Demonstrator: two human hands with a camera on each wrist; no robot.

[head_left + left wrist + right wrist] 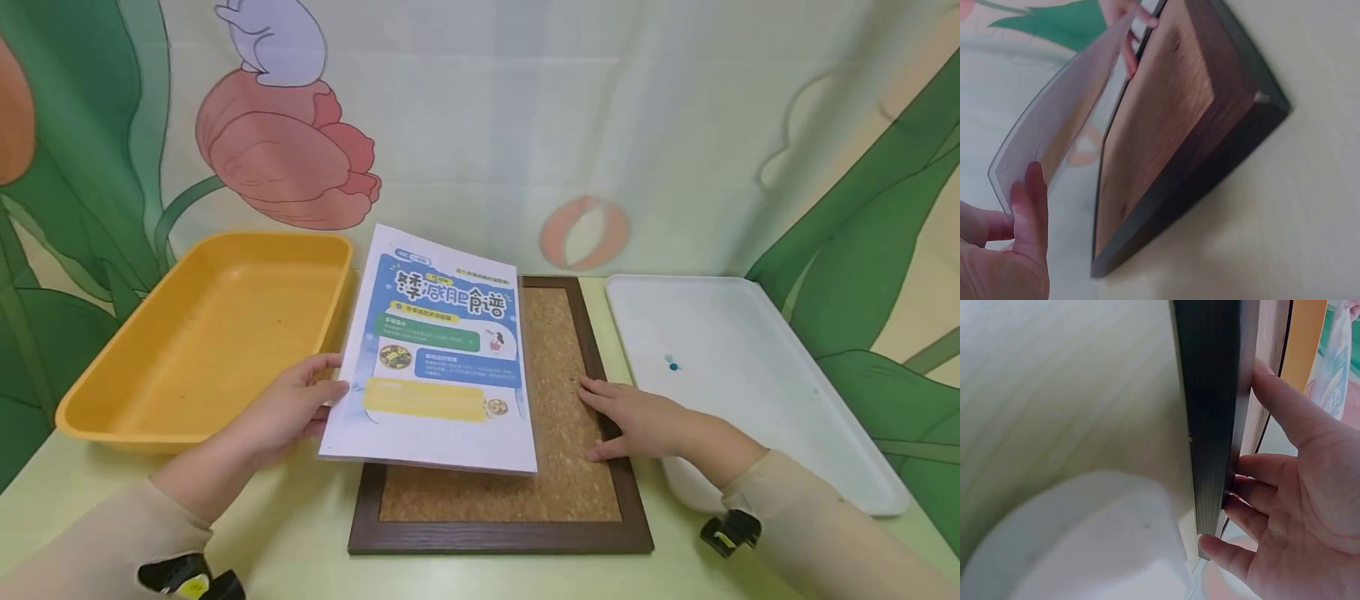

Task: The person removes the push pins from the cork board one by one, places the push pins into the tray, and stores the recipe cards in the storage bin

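My left hand [288, 408] pinches the left edge of a printed, laminated-looking sheet [442, 437], thumb on the front and fingers behind. The sheet is tilted above a cork board [555, 492] and covers much of its left part. In the left wrist view a gap shows between the sheet [1054, 119] and the board. Dark brown wood frames the cork. My right hand [637, 417] rests on the frame's right side, thumb and fingertips reaching over to the cork. Seen from the right wrist, the fingers [1260, 494] lie loosely extended against the dark frame [1213, 412].
A yellow tray [210, 333] stands on the left of the pale table [300, 533]. On the right is a white tray [780, 417] with small green and blue pieces [672, 365] in it. A curtain [480, 125] printed with flowers and leaves hangs behind.
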